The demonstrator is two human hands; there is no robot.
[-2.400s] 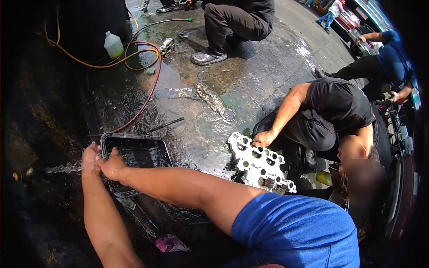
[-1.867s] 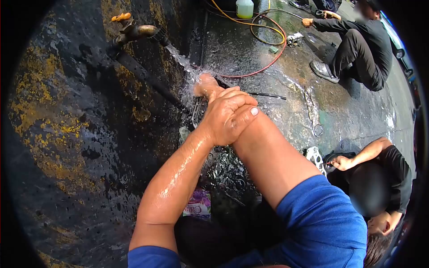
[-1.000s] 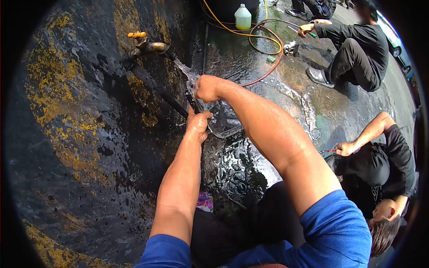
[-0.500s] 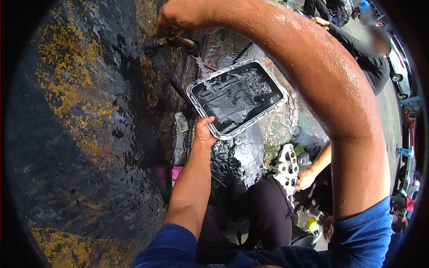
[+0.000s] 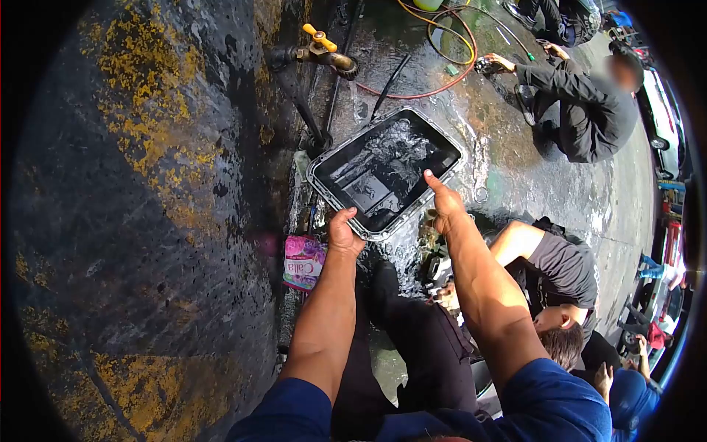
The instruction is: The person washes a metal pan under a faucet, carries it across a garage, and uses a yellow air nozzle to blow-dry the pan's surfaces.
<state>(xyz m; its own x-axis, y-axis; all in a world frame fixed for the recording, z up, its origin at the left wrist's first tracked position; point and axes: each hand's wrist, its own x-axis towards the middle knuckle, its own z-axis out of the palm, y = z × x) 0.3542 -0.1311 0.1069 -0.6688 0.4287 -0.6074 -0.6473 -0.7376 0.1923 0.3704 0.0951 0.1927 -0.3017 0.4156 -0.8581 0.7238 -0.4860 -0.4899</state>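
Observation:
Both my hands hold a dark oil pan with a pale metal rim, and water moves about inside it. My left hand grips its near left corner, thumb over the rim. On the near right side my right hand has its thumb on the rim and its fingers under the edge. Above the pan, a brass tap with a yellow handle sticks out from the wall; no strong stream shows from it.
A stained wall rises on the left. Beside my left forearm stands a pink detergent bag. Hoses curl on the wet floor. One co-worker crouches at the upper right, another close by on my right.
My right hand has come down from the tap to the pan's near right edge. The water stream from the tap has stopped. My left hand has kept its grip on the pan.

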